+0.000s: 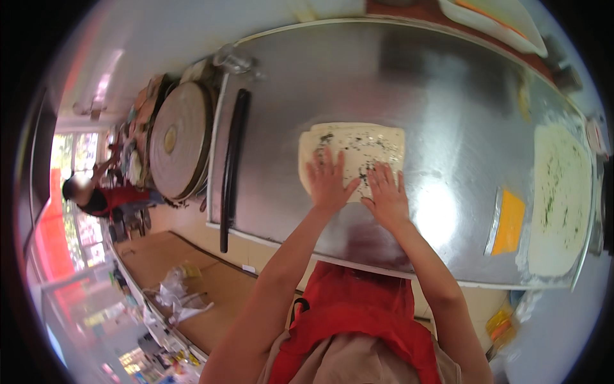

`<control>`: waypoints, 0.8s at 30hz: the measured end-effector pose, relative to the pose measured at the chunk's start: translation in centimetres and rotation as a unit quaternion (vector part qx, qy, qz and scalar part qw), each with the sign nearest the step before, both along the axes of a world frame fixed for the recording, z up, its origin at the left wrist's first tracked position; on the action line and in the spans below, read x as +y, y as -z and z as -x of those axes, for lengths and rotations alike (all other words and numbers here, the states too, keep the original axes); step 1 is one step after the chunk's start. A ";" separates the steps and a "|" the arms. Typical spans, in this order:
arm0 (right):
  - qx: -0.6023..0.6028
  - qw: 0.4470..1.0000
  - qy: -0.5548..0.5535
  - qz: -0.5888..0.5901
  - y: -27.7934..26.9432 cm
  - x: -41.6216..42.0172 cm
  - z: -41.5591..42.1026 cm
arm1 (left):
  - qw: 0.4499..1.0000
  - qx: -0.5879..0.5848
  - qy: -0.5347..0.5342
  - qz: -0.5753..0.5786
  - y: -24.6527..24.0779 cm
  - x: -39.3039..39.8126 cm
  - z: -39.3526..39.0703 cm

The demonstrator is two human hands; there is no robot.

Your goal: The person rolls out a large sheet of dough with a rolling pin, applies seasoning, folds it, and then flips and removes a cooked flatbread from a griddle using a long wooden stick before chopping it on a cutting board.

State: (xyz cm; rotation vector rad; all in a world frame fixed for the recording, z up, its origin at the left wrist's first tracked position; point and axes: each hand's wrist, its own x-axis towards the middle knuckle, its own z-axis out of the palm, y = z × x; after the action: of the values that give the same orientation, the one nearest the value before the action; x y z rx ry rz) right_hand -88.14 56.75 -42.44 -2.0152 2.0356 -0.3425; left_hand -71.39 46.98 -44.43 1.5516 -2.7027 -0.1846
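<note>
A folded sheet of pale dough (352, 139) lies on the metal worktop (288, 96), speckled with dark green bits and shiny in places. My left hand (329, 180) rests flat on its left part, fingers spread. On the lower right part lies my right hand (386, 194), palm down with the fingers slightly apart. Neither hand grips anything. Toward the right end of the worktop is a dough scraper (508, 223) with a yellow handle and a metal edge. Beyond it lies a long flat sheet of dough (560, 201) with green bits and flour around it.
A dark rolling pin (233, 168) lies along the worktop's left edge, its near end overhanging. Left of the worktop stands a large round lid (178, 139). A person (103, 197) in a red apron is farther left. Plastic bags (180, 293) lie on a brown surface at lower left.
</note>
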 end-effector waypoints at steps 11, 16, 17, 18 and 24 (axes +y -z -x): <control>-0.060 0.996 0.059 0.013 -3.0 4.1 -4.4 | 0.960 -0.083 -0.259 0.068 -0.5 -4.4 -29.6; -0.199 0.974 0.098 -0.039 -4.8 2.8 -14.5 | 0.952 0.021 -0.297 -0.076 -1.3 -5.4 -35.9; -0.214 0.973 0.081 -0.025 -3.6 2.3 -16.9 | 0.946 0.060 -0.295 -0.121 -1.4 -6.0 -35.1; -0.306 0.944 0.093 -0.084 -3.9 1.1 -19.6 | 0.949 0.115 -0.261 -0.134 -1.1 -6.5 -34.0; -0.511 0.793 0.219 -0.250 -4.9 -3.5 -27.9 | 0.837 0.361 -0.051 -0.407 -6.0 -7.4 -26.2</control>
State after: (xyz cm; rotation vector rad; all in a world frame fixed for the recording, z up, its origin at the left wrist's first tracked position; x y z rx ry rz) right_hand -60.27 53.30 -37.51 -0.7021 1.5502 -0.6942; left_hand -45.17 39.55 -38.44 1.2927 -1.9627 -1.6961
